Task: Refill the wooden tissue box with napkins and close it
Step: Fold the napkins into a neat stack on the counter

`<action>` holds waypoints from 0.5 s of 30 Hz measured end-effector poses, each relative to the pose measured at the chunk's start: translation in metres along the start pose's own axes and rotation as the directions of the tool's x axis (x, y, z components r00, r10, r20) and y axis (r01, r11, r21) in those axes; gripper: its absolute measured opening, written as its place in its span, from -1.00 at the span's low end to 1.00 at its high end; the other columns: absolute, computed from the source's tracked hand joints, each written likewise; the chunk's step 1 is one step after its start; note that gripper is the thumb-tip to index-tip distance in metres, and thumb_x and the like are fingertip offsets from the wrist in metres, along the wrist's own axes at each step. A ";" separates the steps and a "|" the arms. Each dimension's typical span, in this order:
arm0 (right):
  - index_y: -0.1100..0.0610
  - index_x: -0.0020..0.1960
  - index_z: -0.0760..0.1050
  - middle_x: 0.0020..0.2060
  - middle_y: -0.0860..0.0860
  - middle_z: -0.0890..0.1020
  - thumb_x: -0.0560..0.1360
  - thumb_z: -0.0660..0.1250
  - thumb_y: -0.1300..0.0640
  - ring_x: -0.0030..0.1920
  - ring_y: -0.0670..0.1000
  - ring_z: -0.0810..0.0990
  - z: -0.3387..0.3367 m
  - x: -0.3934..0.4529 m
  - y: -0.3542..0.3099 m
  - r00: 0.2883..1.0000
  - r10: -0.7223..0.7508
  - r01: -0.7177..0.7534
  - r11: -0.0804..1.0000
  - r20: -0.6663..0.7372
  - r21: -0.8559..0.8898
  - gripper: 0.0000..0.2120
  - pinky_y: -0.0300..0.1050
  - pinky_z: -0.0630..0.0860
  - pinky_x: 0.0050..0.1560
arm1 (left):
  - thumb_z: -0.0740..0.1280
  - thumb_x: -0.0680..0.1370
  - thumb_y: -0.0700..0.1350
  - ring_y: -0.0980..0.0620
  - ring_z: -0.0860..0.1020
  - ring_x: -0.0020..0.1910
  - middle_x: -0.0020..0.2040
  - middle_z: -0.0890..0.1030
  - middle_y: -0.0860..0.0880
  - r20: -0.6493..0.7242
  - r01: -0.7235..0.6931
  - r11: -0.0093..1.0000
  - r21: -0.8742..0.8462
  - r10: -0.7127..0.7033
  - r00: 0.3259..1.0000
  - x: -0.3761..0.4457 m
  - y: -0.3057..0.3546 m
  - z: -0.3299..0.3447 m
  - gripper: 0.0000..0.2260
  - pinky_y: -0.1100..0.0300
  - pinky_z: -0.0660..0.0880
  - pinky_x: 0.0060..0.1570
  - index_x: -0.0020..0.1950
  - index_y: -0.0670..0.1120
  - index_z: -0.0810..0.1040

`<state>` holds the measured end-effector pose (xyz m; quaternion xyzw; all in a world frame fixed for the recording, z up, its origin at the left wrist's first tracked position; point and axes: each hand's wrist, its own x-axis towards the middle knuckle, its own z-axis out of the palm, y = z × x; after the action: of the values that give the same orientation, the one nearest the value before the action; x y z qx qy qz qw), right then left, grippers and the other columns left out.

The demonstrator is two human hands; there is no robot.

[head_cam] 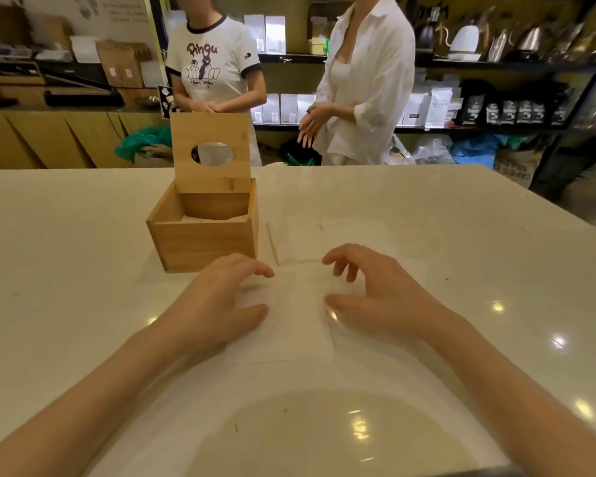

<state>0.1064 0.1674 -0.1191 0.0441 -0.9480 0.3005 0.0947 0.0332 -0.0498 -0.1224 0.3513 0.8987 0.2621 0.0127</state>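
Hovering over napkin (pixel 289 325): left hand (pixel 221 304), right hand (pixel 379 297), fingers loosely curled (holding nothing); box (pixel 203 235) lid upright.

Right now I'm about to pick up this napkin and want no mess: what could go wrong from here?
The napkin under the left hand and right hand is thin and flat on the smooth table, so it may slide or crumple when pinched. The lid of the wooden box stands upright and might drop shut if bumped. The napkin stack beside it could get scattered.
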 end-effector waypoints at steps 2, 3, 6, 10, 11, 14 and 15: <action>0.00 0.11 0.48 -0.06 -0.11 0.55 0.42 0.37 0.10 -0.06 -0.11 0.50 -0.013 0.004 0.010 0.995 -0.007 0.008 1.000 -0.102 0.011 -0.74 -0.23 0.38 -0.13 | 0.35 0.46 -0.02 0.15 0.38 0.20 0.18 0.46 0.12 -0.076 -0.064 0.998 0.020 0.065 0.995 0.001 0.004 0.004 -0.71 0.29 0.29 0.17 0.17 0.09 0.47; 0.02 0.08 0.51 -0.09 -0.10 0.57 0.44 0.35 0.13 -0.08 -0.15 0.51 -0.021 0.006 0.017 0.988 0.009 -0.005 1.000 -0.156 0.026 -0.78 -0.27 0.39 -0.15 | 0.34 0.46 -0.01 0.15 0.38 0.21 0.19 0.46 0.11 -0.111 -0.092 0.995 0.028 0.095 0.989 0.002 0.009 0.006 -0.72 0.29 0.29 0.17 0.17 0.08 0.49; 0.02 0.04 0.55 -0.15 -0.10 0.60 0.47 0.31 0.16 -0.15 -0.25 0.52 -0.043 0.009 0.036 0.956 0.084 -0.065 0.995 -0.281 0.074 -0.83 -0.47 0.38 -0.17 | 0.20 0.47 0.13 0.09 0.42 0.23 0.22 0.50 0.05 -0.167 -0.216 0.972 0.091 0.229 0.959 0.008 0.027 0.011 -0.65 0.19 0.37 0.20 0.18 0.04 0.51; 0.02 0.13 0.53 -0.13 -0.05 0.60 0.51 0.25 0.14 -0.11 -0.04 0.54 -0.058 0.007 0.062 0.930 0.176 -0.191 0.982 -0.323 -0.015 -0.78 -0.29 0.40 -0.13 | 0.16 0.50 0.17 0.09 0.30 0.36 0.38 0.38 0.07 -0.066 -0.326 0.930 0.169 0.341 0.938 0.026 0.058 0.026 -0.56 0.19 0.27 0.28 0.33 0.06 0.39; 0.03 0.16 0.52 -0.11 -0.05 0.59 0.52 0.25 0.12 -0.05 -0.01 0.54 -0.058 0.006 0.069 0.930 0.209 -0.237 0.970 -0.301 -0.060 -0.77 -0.22 0.39 -0.07 | 0.17 0.52 0.15 0.10 0.25 0.40 0.42 0.33 0.08 -0.030 -0.340 0.922 0.184 0.351 0.936 0.033 0.065 0.034 -0.56 0.19 0.22 0.32 0.37 0.06 0.35; 0.08 0.17 0.53 0.00 0.00 0.59 0.51 0.26 0.07 0.08 0.03 0.52 -0.055 0.001 0.081 0.921 0.336 -0.369 0.915 -0.196 -0.162 -0.74 -0.08 0.41 0.09 | 0.19 0.52 0.14 0.08 0.21 0.44 0.46 0.30 0.05 0.048 -0.355 0.910 0.212 0.353 0.934 0.048 0.083 0.055 -0.52 0.19 0.12 0.38 0.40 0.01 0.31; 0.09 0.15 0.53 0.03 0.01 0.58 0.49 0.27 0.06 0.08 0.03 0.52 -0.055 0.001 0.082 0.914 0.368 -0.396 0.902 -0.169 -0.174 -0.74 -0.06 0.43 0.11 | 0.21 0.50 0.16 0.06 0.23 0.43 0.45 0.33 0.02 0.064 -0.361 0.912 0.197 0.356 0.932 0.052 0.087 0.060 -0.50 0.19 0.13 0.38 0.39 -0.02 0.34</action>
<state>0.1024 0.2660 -0.1214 -0.1728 -0.9557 0.2163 0.1003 0.0606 0.0651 -0.1236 0.5130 0.8410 0.1611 -0.0597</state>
